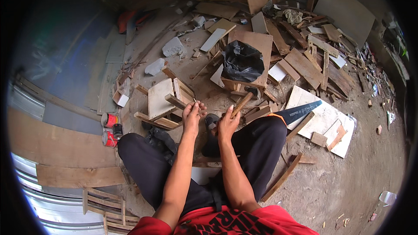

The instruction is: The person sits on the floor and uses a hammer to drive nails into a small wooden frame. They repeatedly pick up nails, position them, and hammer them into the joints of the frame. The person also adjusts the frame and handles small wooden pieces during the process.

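Note:
My right hand (227, 124) is closed round the wooden handle of a hammer (242, 105), whose dark head points forward and away from me. My left hand (193, 114) is pinched, with a small thin nail-like piece (195, 99) showing at the fingertips. Just beyond that hand, to its left, a small wooden stool-like frame (160, 97) with a whitish panel rests on the ground. One of its wooden legs reaches close to my left fingers. The hands are apart, above the gap between my bent knees.
A handsaw (297, 112) with an orange handle lies by my right knee, over a white board (344, 135). A black plastic bag (244, 61) sits ahead on a wooden box. Scrap wood (305, 67) is heaped at right. Red cans (109, 138) stand at left.

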Demonstrator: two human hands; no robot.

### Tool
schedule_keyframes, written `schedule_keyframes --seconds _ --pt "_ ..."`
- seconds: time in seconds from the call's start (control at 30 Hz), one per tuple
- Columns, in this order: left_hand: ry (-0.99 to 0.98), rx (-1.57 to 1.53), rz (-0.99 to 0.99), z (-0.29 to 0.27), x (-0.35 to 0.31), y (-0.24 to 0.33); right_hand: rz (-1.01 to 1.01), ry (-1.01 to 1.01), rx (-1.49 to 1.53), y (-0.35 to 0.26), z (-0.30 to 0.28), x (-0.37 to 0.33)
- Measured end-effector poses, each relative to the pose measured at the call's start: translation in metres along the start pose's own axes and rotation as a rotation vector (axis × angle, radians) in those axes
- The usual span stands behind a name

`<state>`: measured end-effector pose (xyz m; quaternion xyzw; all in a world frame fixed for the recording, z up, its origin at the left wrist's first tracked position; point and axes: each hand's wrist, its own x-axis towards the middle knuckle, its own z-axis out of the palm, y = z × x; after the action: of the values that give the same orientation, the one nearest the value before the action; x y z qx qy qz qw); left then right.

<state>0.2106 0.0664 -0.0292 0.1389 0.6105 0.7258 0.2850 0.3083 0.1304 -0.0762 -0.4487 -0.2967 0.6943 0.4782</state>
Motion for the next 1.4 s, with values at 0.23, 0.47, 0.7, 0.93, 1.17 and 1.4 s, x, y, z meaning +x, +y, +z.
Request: schedule_keyframes --seconds 0.23,0.47,0.7,0.93,1.17,1.4 --pt "-0.34 0.44 0.082 0.007 0.058 0.004 0.08 0.074 0.081 -0.033 -0.008 -0.01" --pt "-0.736 1.501 0.598 0.066 0.131 0.103 -0.17 0.195 -0.038 0.019 -0.023 0.034" --pt "-0.922 1.827 0.824 0.172 0.089 0.21 -0.045 0.158 0.148 -0.029 -0.028 0.025" --pt "-1.014 1.861 0.966 0.189 0.125 0.179 -0.278 0.278 -0.191 -0.022 -0.044 0.052" --pt "-1.153 2.073 1.002 0.202 0.187 0.083 -0.292 0.294 -0.18 -0.013 -0.051 0.068" --pt "-1.139 1.919 0.974 0.176 0.273 0.007 -0.166 0.289 -0.139 -0.007 -0.022 0.058"
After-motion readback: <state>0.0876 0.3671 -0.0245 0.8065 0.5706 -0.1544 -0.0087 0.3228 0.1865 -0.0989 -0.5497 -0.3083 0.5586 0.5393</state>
